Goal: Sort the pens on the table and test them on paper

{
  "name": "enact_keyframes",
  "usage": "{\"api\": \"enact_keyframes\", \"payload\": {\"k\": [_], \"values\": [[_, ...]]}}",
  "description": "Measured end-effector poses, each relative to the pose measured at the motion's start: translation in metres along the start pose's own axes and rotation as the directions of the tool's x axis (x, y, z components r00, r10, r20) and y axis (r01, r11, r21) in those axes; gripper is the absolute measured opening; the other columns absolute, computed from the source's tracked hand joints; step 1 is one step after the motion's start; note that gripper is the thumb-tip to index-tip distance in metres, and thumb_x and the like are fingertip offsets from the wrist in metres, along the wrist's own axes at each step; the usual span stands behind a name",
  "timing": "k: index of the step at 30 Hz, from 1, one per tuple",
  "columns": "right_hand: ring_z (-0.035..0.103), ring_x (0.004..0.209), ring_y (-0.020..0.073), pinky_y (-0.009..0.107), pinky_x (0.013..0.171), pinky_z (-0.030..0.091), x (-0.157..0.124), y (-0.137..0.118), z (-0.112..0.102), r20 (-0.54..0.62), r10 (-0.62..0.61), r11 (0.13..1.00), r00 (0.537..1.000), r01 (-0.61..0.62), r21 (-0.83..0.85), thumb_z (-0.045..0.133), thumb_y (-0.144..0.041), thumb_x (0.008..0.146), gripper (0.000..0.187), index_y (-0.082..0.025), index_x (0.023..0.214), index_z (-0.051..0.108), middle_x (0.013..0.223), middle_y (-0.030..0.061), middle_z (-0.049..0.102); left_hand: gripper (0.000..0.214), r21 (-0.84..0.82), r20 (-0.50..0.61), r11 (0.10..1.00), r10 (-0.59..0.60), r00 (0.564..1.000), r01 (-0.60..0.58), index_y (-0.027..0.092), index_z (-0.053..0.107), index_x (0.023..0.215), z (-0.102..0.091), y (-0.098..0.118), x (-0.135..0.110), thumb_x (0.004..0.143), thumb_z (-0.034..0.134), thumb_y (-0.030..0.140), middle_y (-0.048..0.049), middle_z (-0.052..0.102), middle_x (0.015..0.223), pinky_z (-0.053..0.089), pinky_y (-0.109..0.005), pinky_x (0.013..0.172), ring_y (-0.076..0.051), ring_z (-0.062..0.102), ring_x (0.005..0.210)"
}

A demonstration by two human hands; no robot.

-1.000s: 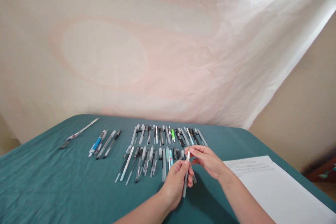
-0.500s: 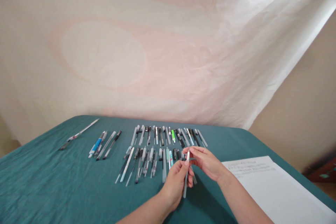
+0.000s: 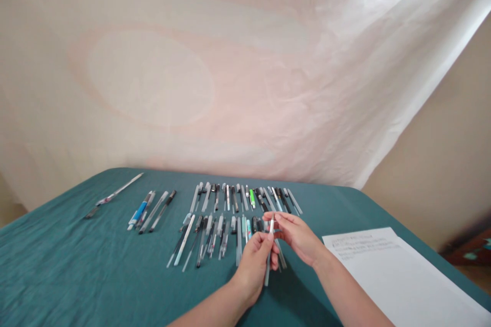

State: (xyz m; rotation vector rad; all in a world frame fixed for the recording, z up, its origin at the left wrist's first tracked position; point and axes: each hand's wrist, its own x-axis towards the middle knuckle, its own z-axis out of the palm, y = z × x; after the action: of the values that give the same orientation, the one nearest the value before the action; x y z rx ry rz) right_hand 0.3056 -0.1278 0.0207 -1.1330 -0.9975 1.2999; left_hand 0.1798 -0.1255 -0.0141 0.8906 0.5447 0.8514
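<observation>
Pen (image 3: 267, 274), white toward the top, translucent grey below: held between both hands, near-vertical in view, lower end poking out below the left fingers and angled slightly left. Clear of the other pens as far as visible; contact with the table, can't tell.

Left hand (image 3: 252, 261): closed around the barrel, thumb on the near side, fingers curled behind. Right hand (image 3: 300, 237): thumb and forefinger nearly together at the upper tip. Firm pinch or just a touch, can't tell; too small.

Just right of the left fingertips: translucent barrel (image 3: 282, 256), lying on the table, partly hidden by the hands.

Left of and beyond the left fingers: front row of pens, mostly clear or black, side by side. At its left part, white-and-pale-blue pen (image 3: 184, 240). Near the fingers, turquoise-patterned pen (image 3: 249, 228).

Farther beyond the fingers: back row, similar mix, bright green pen (image 3: 252, 199) about mid-row.

Well left of the fingers: small group with blue-and-white pen (image 3: 139, 211) and black-capped pen (image 3: 163, 211). Farther left again, long thin item (image 3: 120, 190) with a pale end, lying slanted.

Right of the right fingers, beside the forearm: white paper (image 3: 387, 276), blurred writing across the upper part.

Under everything: table (image 3: 95, 265), dark green cloth. Behind, well past the fingers: pale pinkish sheet (image 3: 215, 76), hanging.
</observation>
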Motion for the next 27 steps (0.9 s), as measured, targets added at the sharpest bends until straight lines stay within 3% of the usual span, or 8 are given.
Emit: {"api": "enact_keyframes", "payload": {"k": [3, 7, 13, 16, 22, 27], "values": [[0.056, 0.077, 0.0168, 0.027, 0.063, 0.045, 0.0007, 0.003, 0.0006, -0.064, -0.012, 0.998, 0.998, 0.007, -0.065, 0.057, -0.049, 0.072, 0.037, -0.018, 0.09, 0.062, 0.093, 0.0065, 0.061, 0.035, -0.006, -0.009, 1.0, 0.009, 1.0, -0.009, 0.015, 0.047, 0.071, 0.0001, 0.0, 0.0004, 0.075, 0.053, 0.049, 0.0039, 0.047, 0.057, 0.031, -0.019, 0.045, -0.005, 0.039, 0.044], [0.052, 0.067, 0.0128, 0.024, 0.062, 0.043, 0.0018, 0.0049, -0.0018, -0.1, -0.072, 0.982, 0.992, 0.052, -0.183, 0.063, -0.043, 0.069, 0.027, -0.016, 0.071, 0.06, 0.07, 0.0, 0.058, 0.032, 0.004, -0.009, 1.0, 0.0, 1.0, 0.0, 0.015, 0.047, 0.072, 0.0, 0.0001, -0.0001, 0.077, 0.052, 0.047, 0.0041, 0.047, 0.057, 0.031, -0.019, 0.045, -0.005, 0.039, 0.045], [0.053, 0.072, 0.0137, 0.025, 0.065, 0.044, -0.0008, -0.0033, -0.0022, -0.015, -0.047, 0.99, 0.999, 0.045, -0.13, 0.059, -0.042, 0.072, 0.03, -0.016, 0.086, 0.064, 0.08, 0.0032, 0.06, 0.032, 0.016, -0.001, 1.0, 0.0, 1.0, 0.0, 0.015, 0.046, 0.071, -0.0005, 0.001, 0.001, 0.077, 0.051, 0.046, 0.0048, 0.046, 0.054, 0.032, -0.018, 0.045, -0.005, 0.038, 0.044], [0.054, 0.074, 0.0149, 0.026, 0.064, 0.045, -0.0012, -0.0028, 0.0006, -0.033, -0.039, 0.987, 0.999, 0.034, -0.159, 0.059, -0.045, 0.072, 0.032, -0.017, 0.087, 0.063, 0.085, 0.0037, 0.061, 0.032, 0.009, -0.012, 1.0, 0.003, 1.0, -0.003, 0.016, 0.046, 0.072, -0.0002, 0.0003, 0.0015, 0.076, 0.053, 0.047, 0.0047, 0.047, 0.056, 0.032, -0.018, 0.044, -0.005, 0.038, 0.043], [0.048, 0.059, 0.0108, 0.024, 0.059, 0.043, 0.0025, 0.0045, -0.0002, -0.147, -0.129, 0.963, 0.981, 0.089, -0.255, 0.064, -0.043, 0.068, 0.028, -0.016, 0.068, 0.056, 0.061, -0.0028, 0.052, 0.032, 0.004, -0.004, 1.0, 0.003, 1.0, -0.003, 0.016, 0.045, 0.074, 0.0006, -0.0021, 0.0018, 0.074, 0.055, 0.047, 0.0046, 0.048, 0.06, 0.024, -0.017, 0.041, -0.004, 0.036, 0.043], [0.053, 0.069, 0.0132, 0.024, 0.062, 0.043, 0.0019, 0.0019, -0.0025, -0.044, -0.045, 0.994, 0.998, 0.041, -0.096, 0.064, -0.041, 0.069, 0.029, -0.014, 0.08, 0.063, 0.082, 0.004, 0.061, 0.034, -0.006, 0.005, 1.0, -0.014, 1.0, 0.014, 0.016, 0.045, 0.073, -0.0023, -0.004, 0.0032, 0.072, 0.056, 0.048, 0.0051, 0.048, 0.059, 0.022, -0.016, 0.041, -0.003, 0.034, 0.042]]}}
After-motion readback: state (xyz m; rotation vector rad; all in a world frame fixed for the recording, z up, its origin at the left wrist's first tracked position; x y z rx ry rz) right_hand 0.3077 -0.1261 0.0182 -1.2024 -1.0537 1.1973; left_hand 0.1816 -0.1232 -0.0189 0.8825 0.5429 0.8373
